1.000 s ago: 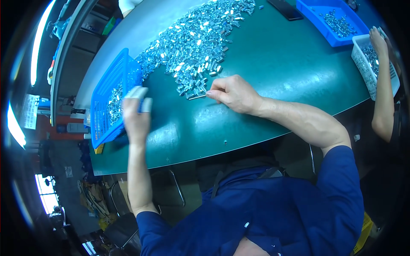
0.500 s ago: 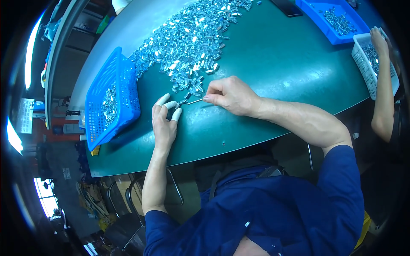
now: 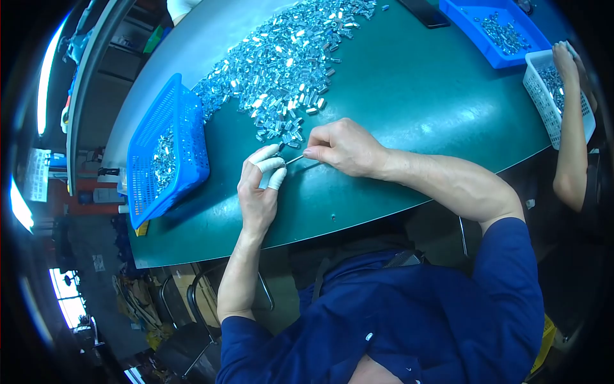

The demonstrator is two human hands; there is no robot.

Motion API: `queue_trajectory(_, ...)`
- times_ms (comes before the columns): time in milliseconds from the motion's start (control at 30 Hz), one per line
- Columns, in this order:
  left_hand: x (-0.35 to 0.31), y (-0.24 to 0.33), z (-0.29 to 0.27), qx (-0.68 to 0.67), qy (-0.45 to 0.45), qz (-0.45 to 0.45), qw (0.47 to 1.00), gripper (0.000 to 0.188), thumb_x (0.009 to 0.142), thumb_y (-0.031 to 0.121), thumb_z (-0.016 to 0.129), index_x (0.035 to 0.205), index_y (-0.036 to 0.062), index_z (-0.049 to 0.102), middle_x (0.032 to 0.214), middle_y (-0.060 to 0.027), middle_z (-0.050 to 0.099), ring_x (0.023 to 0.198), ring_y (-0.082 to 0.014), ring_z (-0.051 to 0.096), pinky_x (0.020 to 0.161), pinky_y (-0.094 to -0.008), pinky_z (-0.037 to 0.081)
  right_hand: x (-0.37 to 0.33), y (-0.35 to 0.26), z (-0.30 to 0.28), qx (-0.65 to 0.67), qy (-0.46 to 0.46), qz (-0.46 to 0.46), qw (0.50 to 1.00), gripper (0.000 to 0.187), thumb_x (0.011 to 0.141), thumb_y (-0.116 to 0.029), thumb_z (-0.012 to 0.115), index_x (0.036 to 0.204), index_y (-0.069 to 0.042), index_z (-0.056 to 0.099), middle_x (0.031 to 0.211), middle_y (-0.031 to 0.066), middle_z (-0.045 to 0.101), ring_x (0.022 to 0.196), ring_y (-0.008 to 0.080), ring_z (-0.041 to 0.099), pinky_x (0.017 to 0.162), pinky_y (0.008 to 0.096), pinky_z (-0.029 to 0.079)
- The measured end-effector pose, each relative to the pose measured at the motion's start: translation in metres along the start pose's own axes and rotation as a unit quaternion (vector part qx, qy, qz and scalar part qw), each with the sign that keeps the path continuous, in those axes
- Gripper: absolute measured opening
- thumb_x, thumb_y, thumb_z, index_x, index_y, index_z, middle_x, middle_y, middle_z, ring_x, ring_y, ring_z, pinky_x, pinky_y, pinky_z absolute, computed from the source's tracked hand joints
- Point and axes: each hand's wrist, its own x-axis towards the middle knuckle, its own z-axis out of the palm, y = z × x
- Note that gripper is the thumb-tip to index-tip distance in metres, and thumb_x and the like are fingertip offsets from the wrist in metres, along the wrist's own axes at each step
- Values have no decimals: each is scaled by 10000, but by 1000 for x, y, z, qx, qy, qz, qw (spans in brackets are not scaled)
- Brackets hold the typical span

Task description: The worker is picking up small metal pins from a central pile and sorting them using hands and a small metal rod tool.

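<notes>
Left hand (image 3: 258,192) has closed in, fingers (image 3: 268,168) meeting the thin metal tool (image 3: 295,159).

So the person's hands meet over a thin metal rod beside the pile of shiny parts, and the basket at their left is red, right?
Not quite: the basket at their left is blue, not red, as the head view shows. The rest holds: the left hand and right hand meet over a thin metal rod beside the pile of shiny parts.

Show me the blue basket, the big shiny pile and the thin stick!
blue basket (image 3: 144,168), head view, on its mesh side wall.
pile of small metal parts (image 3: 288,61), head view, mid-heap.
thin metal rod (image 3: 295,159), head view, mid-shaft.
</notes>
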Motion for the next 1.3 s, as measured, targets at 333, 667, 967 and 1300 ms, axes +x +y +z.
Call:
queue_trajectory(333,9,5,5,30,-4,39,999,170,878,-1,767,1038,44,727,1155,-109,754,1172,-326,678,994,-419,542,-1,-12,-8,64,-68,101,991,378,973,-337,634,789,-23,734,714,178,702,727,384,697,699,498,527)
queue_trajectory(667,5,8,9,-21,-50,4,999,170,898,7,760,1064,26,732,1165,-127,747,1157,-292,687,1004,-385,524,-5,14,14,-73,-2,-118,990,285,989,-290,662,872,-34,710,755,140,695,723,337,690,652,448,521)
queue_trajectory(967,8,12,15,-9,-34,35,999,189,853,-7,785,1023,39,717,1094,-119,753,1094,-307,691,942,-401,555,-5,6,12,-86,25,-116,989,298,991,-292,657,854,-33,712,740,147,686,707,343,685,641,454,517)
queue_trajectory(1300,8,16,-13,119,18,112,986,208,833,0,789,1019,44,707,1098,-103,731,1112,-342,679,946,-435,550,-3,-6,1,159,-57,75,983,459,1072,-345,568,755,-32,677,598,27,624,549,92,565,533,303,455)
